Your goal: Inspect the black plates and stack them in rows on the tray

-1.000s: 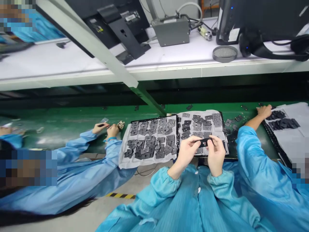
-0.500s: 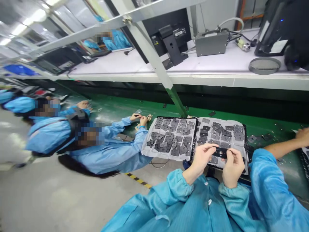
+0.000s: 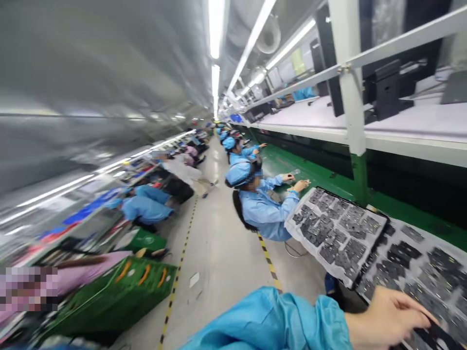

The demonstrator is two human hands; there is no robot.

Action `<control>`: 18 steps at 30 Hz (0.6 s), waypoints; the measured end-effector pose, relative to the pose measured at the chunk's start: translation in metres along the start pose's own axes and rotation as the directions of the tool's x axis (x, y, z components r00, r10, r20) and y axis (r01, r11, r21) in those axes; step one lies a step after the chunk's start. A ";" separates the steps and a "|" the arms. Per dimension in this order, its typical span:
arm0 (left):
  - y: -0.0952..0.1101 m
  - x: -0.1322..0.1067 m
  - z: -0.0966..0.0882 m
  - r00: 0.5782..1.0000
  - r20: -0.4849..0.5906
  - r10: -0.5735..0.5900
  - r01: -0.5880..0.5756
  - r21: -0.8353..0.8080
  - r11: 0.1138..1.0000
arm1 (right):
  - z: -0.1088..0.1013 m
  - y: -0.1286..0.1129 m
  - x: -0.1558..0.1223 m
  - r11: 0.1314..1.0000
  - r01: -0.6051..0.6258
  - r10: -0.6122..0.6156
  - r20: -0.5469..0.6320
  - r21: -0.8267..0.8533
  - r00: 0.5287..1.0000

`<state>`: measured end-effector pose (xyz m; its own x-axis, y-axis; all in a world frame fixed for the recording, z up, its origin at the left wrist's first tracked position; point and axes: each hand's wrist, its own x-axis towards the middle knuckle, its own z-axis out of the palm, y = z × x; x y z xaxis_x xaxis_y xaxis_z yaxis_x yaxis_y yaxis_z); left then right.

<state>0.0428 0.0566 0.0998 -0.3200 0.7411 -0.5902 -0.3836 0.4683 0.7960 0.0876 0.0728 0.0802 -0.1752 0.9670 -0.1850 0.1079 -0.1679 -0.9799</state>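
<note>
My left hand is at the lower right of the view, its fingers closed on one end of a flat black plate. The rest of that plate runs past the frame's edge. Under and beyond the hand lies a tray lined with white sheet, with many small dark plates spread over it. To its left, a second lined tray carries more dark plates in loose groups. My right hand is out of view.
A co-worker in blue sits at the green bench beyond the trays. A white post and shelf stand above it. The aisle floor has striped tape; a green crate stands across it.
My view has swung left toward the aisle, so trays and hands sit further right. My right hand has left the frame; my left hand still holds the black plate.
</note>
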 end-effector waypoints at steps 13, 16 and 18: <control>-0.041 0.071 -0.092 0.967 -0.155 -0.203 0.179 -0.154 0.972 | 0.114 0.051 0.015 0.985 0.157 -0.150 0.101 -0.064 0.983; -0.046 0.057 -0.097 0.958 -0.261 -0.120 0.128 0.012 0.992 | 0.066 0.088 0.007 0.976 0.073 -0.080 -0.025 -0.206 0.997; -0.054 0.056 -0.097 0.970 -0.215 -0.112 0.128 0.059 0.990 | 0.008 0.113 0.002 0.936 -0.052 -0.022 -0.204 -0.348 0.979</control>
<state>-0.0391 0.0265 0.0108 -0.4534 0.5630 -0.6910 -0.3699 0.5865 0.7206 0.0916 0.0536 -0.0318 0.0261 0.9892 -0.1442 0.4510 -0.1404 -0.8814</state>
